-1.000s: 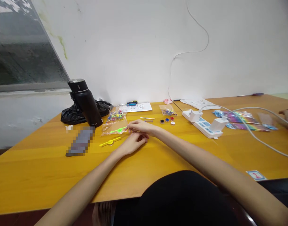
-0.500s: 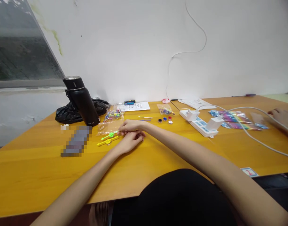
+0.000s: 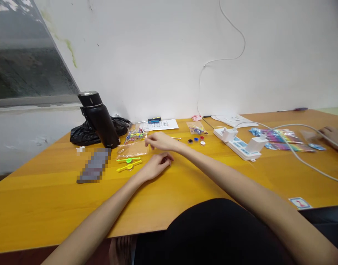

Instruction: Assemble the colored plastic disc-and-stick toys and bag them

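Tabletop (image 3: 47, 198) of orange wood spans the view, and a black flask (image 3: 98, 119) stands on it at far left. White power strip (image 3: 237, 145) lies well to the right of the flask, with cables running off the frame edge. Pixelated patch (image 3: 94, 165) just in front of the flask is unreadable. Another person's hand (image 3: 333, 135), far right of the flask, is cut off by the frame. Right hand (image 3: 160, 141) hovers right of the flask, just beside a clear bag (image 3: 132, 149); motion blur hides its fingers, so their spread cannot be told. Left hand (image 3: 157, 165) rests on the tabletop nearer than the flask, fingers loosely curled, nothing visible in them. Green arrow piece (image 3: 128, 160) and yellow arrow piece (image 3: 128, 167) lie side by side in front of the flask, apart from both hands.
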